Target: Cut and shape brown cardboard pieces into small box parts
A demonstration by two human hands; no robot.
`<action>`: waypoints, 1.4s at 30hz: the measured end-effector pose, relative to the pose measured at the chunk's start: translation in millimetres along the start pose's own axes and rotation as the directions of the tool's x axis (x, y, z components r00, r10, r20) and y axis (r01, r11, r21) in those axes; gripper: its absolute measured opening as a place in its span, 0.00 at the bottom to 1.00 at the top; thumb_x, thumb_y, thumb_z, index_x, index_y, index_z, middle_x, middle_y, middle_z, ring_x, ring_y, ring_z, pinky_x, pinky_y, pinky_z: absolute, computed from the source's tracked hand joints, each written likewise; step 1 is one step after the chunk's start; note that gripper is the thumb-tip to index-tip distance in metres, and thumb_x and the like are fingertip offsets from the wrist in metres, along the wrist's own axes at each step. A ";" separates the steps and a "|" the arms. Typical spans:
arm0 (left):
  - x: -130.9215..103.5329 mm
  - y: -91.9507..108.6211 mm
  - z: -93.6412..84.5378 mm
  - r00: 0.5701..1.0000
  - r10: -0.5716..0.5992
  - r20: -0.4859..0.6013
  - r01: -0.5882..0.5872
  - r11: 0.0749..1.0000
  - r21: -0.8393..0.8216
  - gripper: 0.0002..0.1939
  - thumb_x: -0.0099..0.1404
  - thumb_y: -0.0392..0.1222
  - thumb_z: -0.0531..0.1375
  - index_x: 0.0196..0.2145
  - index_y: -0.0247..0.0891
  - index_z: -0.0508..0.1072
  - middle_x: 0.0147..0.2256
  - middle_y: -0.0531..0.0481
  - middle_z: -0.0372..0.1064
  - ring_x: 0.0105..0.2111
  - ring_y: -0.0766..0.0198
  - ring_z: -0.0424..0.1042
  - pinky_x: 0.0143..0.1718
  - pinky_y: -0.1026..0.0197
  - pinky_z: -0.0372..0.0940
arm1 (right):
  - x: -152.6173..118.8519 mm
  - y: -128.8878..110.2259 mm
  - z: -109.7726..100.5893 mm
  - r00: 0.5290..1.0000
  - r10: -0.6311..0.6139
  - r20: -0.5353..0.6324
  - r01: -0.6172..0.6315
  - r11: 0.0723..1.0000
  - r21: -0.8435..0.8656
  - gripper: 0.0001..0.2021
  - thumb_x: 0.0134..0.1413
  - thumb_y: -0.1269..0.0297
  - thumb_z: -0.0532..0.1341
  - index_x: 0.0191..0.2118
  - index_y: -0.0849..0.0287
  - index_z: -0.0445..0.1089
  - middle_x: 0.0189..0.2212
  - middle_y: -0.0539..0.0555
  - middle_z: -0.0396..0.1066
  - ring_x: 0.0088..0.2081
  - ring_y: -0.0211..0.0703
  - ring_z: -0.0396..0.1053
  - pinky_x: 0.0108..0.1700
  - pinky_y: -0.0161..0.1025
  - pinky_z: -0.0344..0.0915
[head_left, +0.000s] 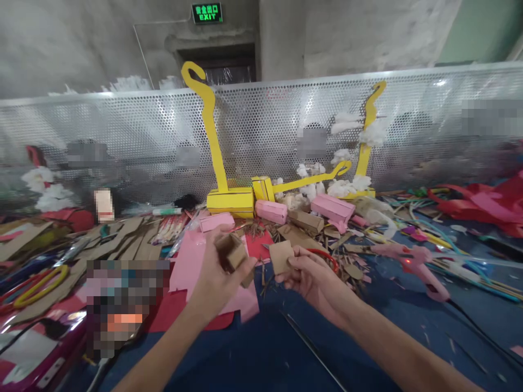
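Observation:
My left hand [216, 277] grips a small open cardboard box [232, 251], its hollow side facing up towards me. Between the thumb and fingers of my right hand [302, 269] is a squarish piece of cardboard [281, 257]. The piece and the box are apart, with a narrow gap between my hands. Red-handled scissors [327, 258] lie behind my right hand, partly hidden by it. Pink sheets [190, 261] and a red sheet [175, 313] lie under and beside my left hand.
Yellow hooked shapes on boxes [231, 201] and pink boxes [271, 211] stand before a perforated metal screen [261, 125]. A pink glue gun [417, 261] lies at right. A thin metal rod [312, 348] is near the front. Cardboard strips [126, 239] and cardboard scraps [353, 271] are scattered around.

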State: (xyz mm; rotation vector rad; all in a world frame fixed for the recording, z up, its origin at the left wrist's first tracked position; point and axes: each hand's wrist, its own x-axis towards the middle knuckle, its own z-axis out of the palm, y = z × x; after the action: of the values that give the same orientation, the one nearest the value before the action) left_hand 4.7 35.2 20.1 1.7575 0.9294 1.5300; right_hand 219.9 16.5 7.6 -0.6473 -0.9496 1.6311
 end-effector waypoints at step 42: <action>-6.1 -25.5 -17.4 0.724 0.396 0.565 -0.633 0.706 0.316 0.20 0.68 0.31 0.60 0.54 0.49 0.66 0.58 0.43 0.71 0.53 0.54 0.75 0.51 0.49 0.72 | -15.2 6.0 10.2 0.949 0.035 0.314 0.051 0.964 -0.260 0.18 0.57 0.54 0.71 0.31 0.58 0.63 0.22 0.46 0.70 0.21 0.31 0.66 0.27 0.31 0.64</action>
State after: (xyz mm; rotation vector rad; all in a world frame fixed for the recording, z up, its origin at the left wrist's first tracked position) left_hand -15.8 44.4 -1.9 2.8158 0.6066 1.1202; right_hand 212.5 -1.3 7.0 -0.5673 -1.4222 1.6436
